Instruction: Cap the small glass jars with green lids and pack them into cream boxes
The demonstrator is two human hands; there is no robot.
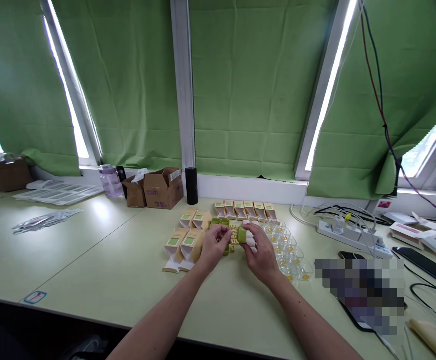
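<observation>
My right hand (263, 255) grips a small green box-like piece (242, 235) between thumb and fingers; some of its fingertips have pale coverings. My left hand (214, 246) is just left of that piece, its thumb and fingertips pinched together. Whatever is in that pinch is too small to make out. More green pieces (221, 221) lie behind and under my left hand, partly hidden. Small yellow pieces (233, 248) sit in a column between the hands. Beside my right hand stand several clear plastic cups (295, 255) with yellow bits in them.
Open tan cartons (190, 245) with green labels stand left of my hands, and a row of similar cartons (245, 211) is behind. Farther back are brown cardboard boxes (164, 189) and a black cylinder (191, 186). A power strip (353, 238) with cables lies at right.
</observation>
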